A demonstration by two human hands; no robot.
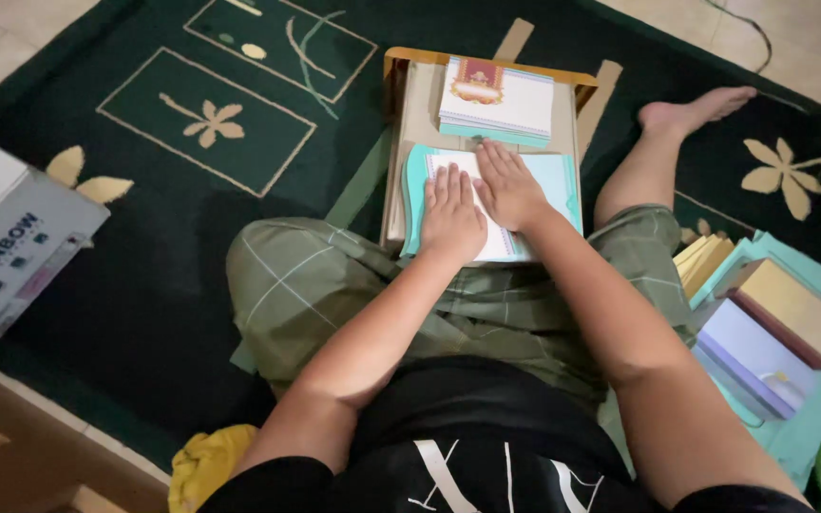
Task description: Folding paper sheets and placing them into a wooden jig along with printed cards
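Left hand [452, 215] and right hand [508, 187] flat, fingers [449, 180] spread, pinching nothing, pressing white sheet [496, 242] onto teal cover [555, 180] beneath; press evenly outward past fingertips, edges aligned.

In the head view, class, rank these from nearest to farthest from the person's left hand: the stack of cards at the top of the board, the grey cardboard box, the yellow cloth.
1. Stack of cards: just ahead of the left hand, top of the board.
2. Yellow cloth: back beside the person's left side, near the bottom edge.
3. Grey cardboard box: far left edge of the carpet.
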